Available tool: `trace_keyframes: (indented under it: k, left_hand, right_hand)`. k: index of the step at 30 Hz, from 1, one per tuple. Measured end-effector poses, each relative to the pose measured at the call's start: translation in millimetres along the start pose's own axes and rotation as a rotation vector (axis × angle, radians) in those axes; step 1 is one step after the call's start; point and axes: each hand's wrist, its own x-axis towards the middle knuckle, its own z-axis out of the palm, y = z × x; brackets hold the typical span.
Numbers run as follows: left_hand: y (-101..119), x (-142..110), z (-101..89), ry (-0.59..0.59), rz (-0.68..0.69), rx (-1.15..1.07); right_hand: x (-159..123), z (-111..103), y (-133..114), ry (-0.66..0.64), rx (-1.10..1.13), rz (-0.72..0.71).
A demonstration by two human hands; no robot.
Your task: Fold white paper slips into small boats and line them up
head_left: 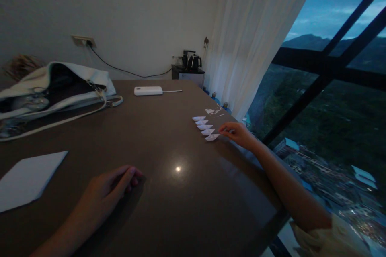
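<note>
Boats of folded white paper point(205, 127) in a slanting row near the right edge of the surface point(150, 136). Right hand point(238, 132) at the nearest boat's tip, thumb and fingertips close together; cannot tell whether gripping. Left hand point(110, 184) low over the surface, loosely half-open, holding nothing visible, beside flat white paper point(31, 178).
</note>
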Motion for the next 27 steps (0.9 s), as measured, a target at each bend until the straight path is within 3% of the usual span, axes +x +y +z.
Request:
trace_keyframes:
  k: [3,6,13,17,20,23,25,27]
  left_hand:
    - [4,-1,-1.1,-0.011,0.005,-0.012]
    - [9,-3,-2.4,-0.009,0.012,-0.032]
    - [19,-8,-7.7,-0.016,0.026,-0.077]
    - [18,-7,-18.3,0.075,0.069,0.145]
    - [7,-5,-38.3,0.159,0.033,0.345]
    - [-13,-4,-72.9,0.213,-0.089,0.641]
    - [-29,-8,-101.1,0.114,-0.152,0.719]
    - [-43,-14,-127.9,-0.055,-0.185,0.644]
  right_hand:
    - [-2,0,-8,0.072,-0.023,-0.007]
    - [-4,3,-27,0.064,-0.026,-0.048]
    - [-1,39,-98,-0.303,-0.059,-0.315]
    - [10,71,-134,-0.440,-0.055,-0.473]
    - [21,91,-153,-0.474,-0.102,-0.547]
    - [30,106,-162,-0.448,-0.112,-0.563]
    - [33,114,-163,-0.429,-0.082,-0.549]
    - [34,121,-160,-0.407,-0.047,-0.544]
